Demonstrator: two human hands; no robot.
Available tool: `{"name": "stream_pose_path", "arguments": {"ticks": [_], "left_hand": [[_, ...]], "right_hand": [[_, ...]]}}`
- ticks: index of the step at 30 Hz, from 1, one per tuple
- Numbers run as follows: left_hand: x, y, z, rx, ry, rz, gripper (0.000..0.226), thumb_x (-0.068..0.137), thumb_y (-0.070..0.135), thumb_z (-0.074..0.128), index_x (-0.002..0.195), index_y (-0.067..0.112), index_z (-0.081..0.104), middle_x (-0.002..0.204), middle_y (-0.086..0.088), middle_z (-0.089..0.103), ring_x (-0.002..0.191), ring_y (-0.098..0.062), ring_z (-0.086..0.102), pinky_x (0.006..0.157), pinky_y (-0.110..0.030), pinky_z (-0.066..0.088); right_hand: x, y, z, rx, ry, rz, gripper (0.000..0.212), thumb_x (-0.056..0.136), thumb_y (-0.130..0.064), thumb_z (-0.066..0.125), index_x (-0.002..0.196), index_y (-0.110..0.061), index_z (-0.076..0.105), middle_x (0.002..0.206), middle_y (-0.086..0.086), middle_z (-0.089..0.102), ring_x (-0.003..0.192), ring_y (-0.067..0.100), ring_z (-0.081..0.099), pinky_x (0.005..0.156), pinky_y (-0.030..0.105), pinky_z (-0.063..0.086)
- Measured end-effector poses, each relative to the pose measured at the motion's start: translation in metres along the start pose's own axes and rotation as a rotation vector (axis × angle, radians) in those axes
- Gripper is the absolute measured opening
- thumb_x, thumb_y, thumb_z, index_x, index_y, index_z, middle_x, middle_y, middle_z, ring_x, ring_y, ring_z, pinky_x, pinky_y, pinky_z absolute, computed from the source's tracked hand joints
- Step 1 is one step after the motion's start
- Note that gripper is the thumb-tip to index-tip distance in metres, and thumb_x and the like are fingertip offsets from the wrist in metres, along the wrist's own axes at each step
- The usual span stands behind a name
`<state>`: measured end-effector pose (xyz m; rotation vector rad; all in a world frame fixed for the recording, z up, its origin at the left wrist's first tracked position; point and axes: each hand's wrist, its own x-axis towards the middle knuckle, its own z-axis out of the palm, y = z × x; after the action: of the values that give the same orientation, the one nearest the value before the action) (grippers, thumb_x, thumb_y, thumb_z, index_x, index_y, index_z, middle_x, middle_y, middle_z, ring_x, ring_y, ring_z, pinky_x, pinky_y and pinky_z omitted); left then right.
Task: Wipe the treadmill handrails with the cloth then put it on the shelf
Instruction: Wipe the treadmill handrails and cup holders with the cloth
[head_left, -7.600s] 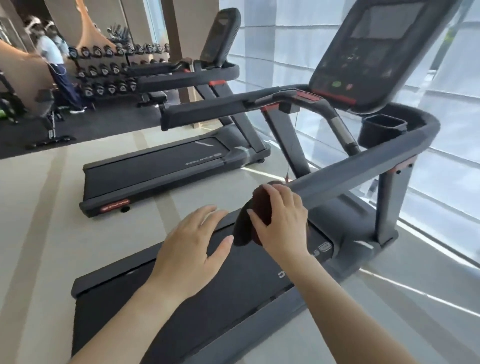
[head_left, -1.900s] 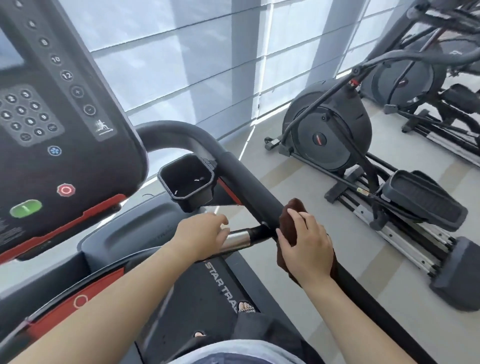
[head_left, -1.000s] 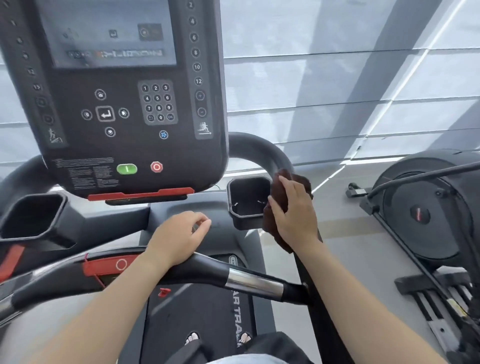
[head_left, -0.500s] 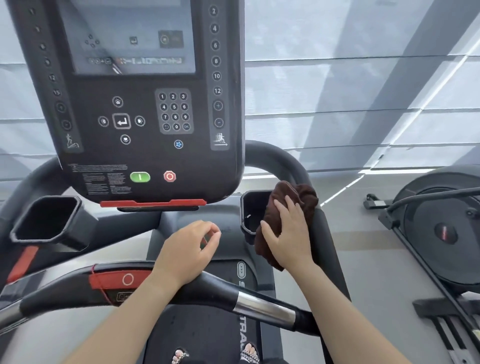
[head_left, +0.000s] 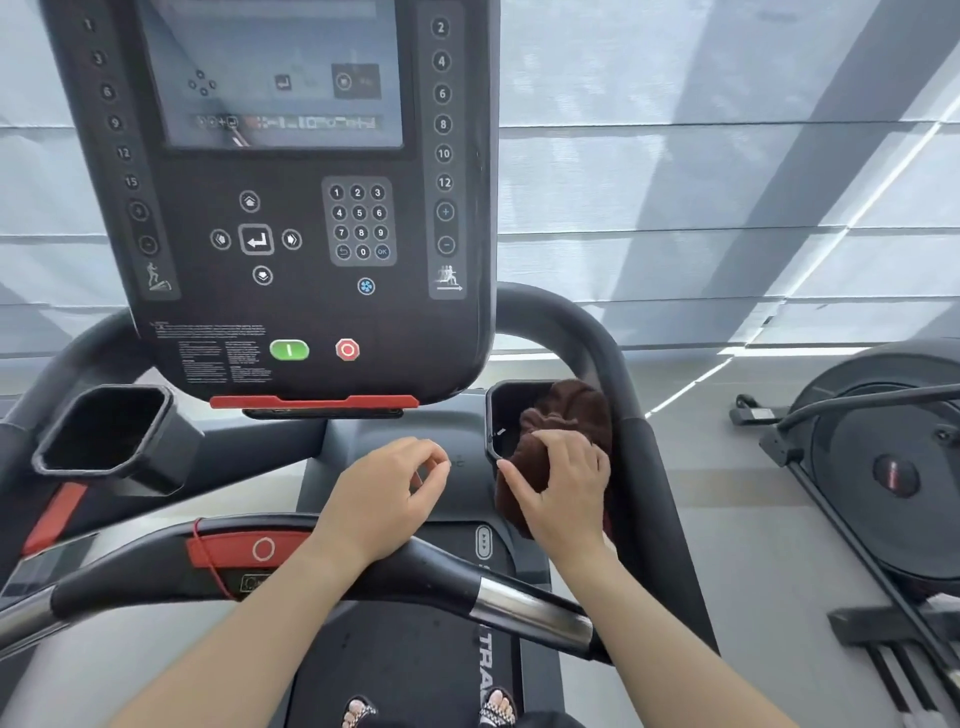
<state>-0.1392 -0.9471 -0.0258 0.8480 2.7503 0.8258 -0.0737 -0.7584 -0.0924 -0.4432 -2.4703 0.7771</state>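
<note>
My right hand (head_left: 563, 486) presses a dark brown cloth (head_left: 569, 410) against the right side handrail (head_left: 636, 452) of the treadmill, beside the right cup holder (head_left: 506, 402). The bunched cloth covers part of that holder's rim. My left hand (head_left: 387, 493) hovers over the curved front handrail (head_left: 457, 584), fingers loosely curled and holding nothing, wrist resting on the bar. The black side rail curves up behind the console (head_left: 291, 218).
A left cup holder (head_left: 104, 428) sticks out at the left. An elliptical trainer (head_left: 883, 467) stands on the floor to the right. Window blinds fill the background. My sandalled feet (head_left: 428, 709) stand on the treadmill belt below.
My right hand has slid the cloth forward along the right rail, from mid-rail to beside the cup holder. My view has turned from the right side to face the console.
</note>
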Motion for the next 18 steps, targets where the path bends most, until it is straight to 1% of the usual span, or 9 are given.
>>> {"name": "stream_pose_path", "arguments": {"ticks": [3,5,8,9,11,13,16,18], "left_hand": [[0.000,0.000,-0.001,0.008,-0.005,0.000,0.022,0.084,0.042,0.040,0.087,0.032,0.059,0.082,0.017,0.060,0.070,-0.004,0.056,0.065,-0.027,0.048],[-0.001,0.000,-0.001,0.010,-0.011,-0.005,0.022,0.085,0.042,0.039,0.087,0.032,0.058,0.082,0.017,0.060,0.070,-0.004,0.056,0.064,-0.026,0.047],[-0.001,-0.001,-0.001,0.010,-0.006,-0.017,0.020,0.085,0.042,0.039,0.085,0.033,0.057,0.082,0.016,0.060,0.070,-0.004,0.055,0.064,-0.025,0.047],[-0.001,-0.002,0.000,0.010,-0.006,-0.023,0.019,0.085,0.041,0.039,0.085,0.033,0.056,0.082,0.015,0.060,0.071,-0.005,0.055,0.064,-0.025,0.047],[-0.002,-0.003,0.001,0.015,-0.011,-0.031,0.017,0.087,0.040,0.041,0.083,0.032,0.055,0.082,0.014,0.060,0.071,-0.007,0.055,0.063,-0.026,0.046],[-0.002,-0.003,0.001,0.018,-0.003,-0.034,0.014,0.089,0.037,0.044,0.082,0.032,0.055,0.081,0.012,0.059,0.071,-0.007,0.054,0.064,-0.027,0.046],[-0.001,-0.003,0.001,0.020,0.004,-0.033,0.014,0.089,0.036,0.045,0.082,0.031,0.056,0.080,0.011,0.059,0.072,-0.007,0.054,0.064,-0.027,0.046],[-0.002,-0.004,0.001,0.017,0.001,-0.033,0.014,0.089,0.037,0.044,0.081,0.031,0.055,0.080,0.011,0.058,0.072,-0.008,0.054,0.064,-0.027,0.046]], "right_hand": [[0.001,-0.010,0.011,-0.088,-0.089,-0.162,0.039,0.076,-0.057,0.057,0.099,-0.026,0.056,0.099,-0.005,0.063,0.096,0.020,0.057,0.089,0.034,0.028],[0.005,-0.010,0.011,-0.161,-0.126,-0.218,0.045,0.075,-0.062,0.055,0.103,-0.027,0.056,0.101,-0.005,0.065,0.094,0.020,0.060,0.085,0.034,0.030],[0.008,0.004,0.004,-0.195,-0.152,-0.255,0.062,0.072,-0.067,0.056,0.117,-0.024,0.058,0.109,-0.007,0.066,0.099,0.017,0.061,0.087,0.035,0.037],[0.006,0.010,0.002,-0.201,-0.142,-0.269,0.065,0.071,-0.067,0.057,0.119,-0.023,0.058,0.109,-0.006,0.066,0.099,0.017,0.061,0.089,0.035,0.038],[-0.001,0.017,0.004,-0.243,-0.094,-0.300,0.060,0.073,-0.064,0.057,0.113,-0.020,0.062,0.105,-0.004,0.066,0.096,0.020,0.062,0.091,0.036,0.034],[-0.001,0.012,0.010,-0.290,-0.067,-0.287,0.052,0.075,-0.061,0.054,0.106,-0.019,0.063,0.098,-0.002,0.066,0.089,0.023,0.063,0.087,0.037,0.032],[0.004,0.002,0.015,-0.293,-0.119,-0.253,0.046,0.078,-0.058,0.050,0.101,-0.020,0.061,0.093,-0.002,0.066,0.083,0.025,0.063,0.080,0.038,0.032],[0.005,0.002,0.008,-0.230,-0.143,-0.231,0.044,0.080,-0.057,0.048,0.102,-0.020,0.060,0.095,-0.002,0.065,0.083,0.026,0.061,0.078,0.038,0.033]]}}
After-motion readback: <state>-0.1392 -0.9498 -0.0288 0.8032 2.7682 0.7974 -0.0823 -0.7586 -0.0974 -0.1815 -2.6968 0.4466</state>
